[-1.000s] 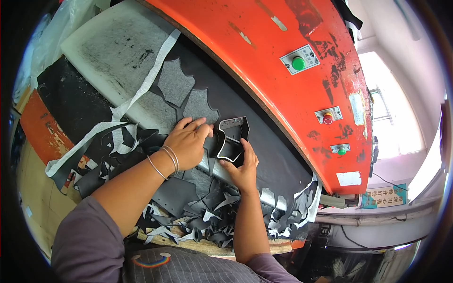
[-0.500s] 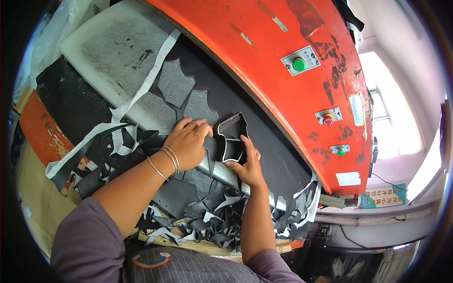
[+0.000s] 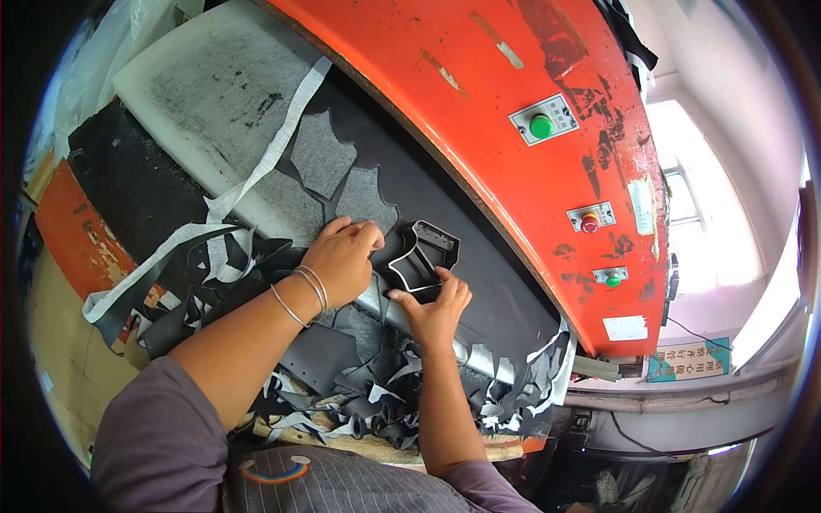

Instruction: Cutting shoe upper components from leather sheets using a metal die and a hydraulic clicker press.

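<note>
A black metal cutting die (image 3: 456,248) with bright edges rests on a black sheet of leather-like material (image 3: 505,295). My right hand (image 3: 436,316) grips the die's near edge between thumb and fingers. Just left of it, my left hand (image 3: 342,263) is closed, fingers curled down at the sheet's near edge. What those fingers hold, if anything, is hidden. Beyond my left hand, two die-shaped openings (image 3: 322,154) in the sheet show the grey board beneath. A narrow pale-backed strip (image 3: 286,141) runs along the sheet's left end.
A worn, whitish cutting board (image 3: 205,94) lies under the sheet. Across the far side stands an orange machine beam (image 3: 479,111) with green buttons (image 3: 540,126) and a red button (image 3: 590,223). Black and grey scraps (image 3: 359,402) pile along the near edge, in front of my apron.
The cutting die has turned on the sheet and shifted slightly toward me. My right hand has moved a little left with it. My left hand stays nearly in place.
</note>
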The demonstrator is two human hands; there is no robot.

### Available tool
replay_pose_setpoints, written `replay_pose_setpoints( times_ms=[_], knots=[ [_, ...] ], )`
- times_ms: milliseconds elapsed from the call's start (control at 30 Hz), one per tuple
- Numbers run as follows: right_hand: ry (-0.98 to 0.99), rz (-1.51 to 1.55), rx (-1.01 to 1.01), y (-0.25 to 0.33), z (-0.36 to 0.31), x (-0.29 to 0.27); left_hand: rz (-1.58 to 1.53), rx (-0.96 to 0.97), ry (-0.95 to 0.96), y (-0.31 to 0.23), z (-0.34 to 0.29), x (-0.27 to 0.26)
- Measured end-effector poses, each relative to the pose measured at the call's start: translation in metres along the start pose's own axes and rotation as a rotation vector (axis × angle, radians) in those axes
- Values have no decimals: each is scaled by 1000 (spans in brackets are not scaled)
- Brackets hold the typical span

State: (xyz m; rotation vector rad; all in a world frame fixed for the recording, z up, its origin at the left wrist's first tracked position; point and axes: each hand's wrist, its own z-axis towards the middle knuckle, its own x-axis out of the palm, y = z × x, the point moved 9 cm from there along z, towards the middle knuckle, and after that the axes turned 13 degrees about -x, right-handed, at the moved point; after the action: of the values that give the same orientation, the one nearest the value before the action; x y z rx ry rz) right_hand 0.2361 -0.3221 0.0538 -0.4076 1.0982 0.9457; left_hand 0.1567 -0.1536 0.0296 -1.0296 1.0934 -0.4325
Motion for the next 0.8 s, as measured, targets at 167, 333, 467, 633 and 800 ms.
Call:
replay_pose_setpoints(
  times_ms=[167, 333, 467, 633, 800],
  knots=[
    [49, 51, 30, -3, -5, 9, -30, 47, 18, 4, -1, 0],
    [31, 32, -69, -3, 1, 9, -34, 71, 26, 0, -6, -5],
    [51, 70, -33, -4, 0, 8, 35, 105, 8, -6, -15, -8],
    [92, 88, -44, -4, 0, 9, 145, 126, -20, -8, -32, -11],
    [121, 92, -106, -5, 3, 4, 162, 194, -69, -14, -32, -15]
  ],
)
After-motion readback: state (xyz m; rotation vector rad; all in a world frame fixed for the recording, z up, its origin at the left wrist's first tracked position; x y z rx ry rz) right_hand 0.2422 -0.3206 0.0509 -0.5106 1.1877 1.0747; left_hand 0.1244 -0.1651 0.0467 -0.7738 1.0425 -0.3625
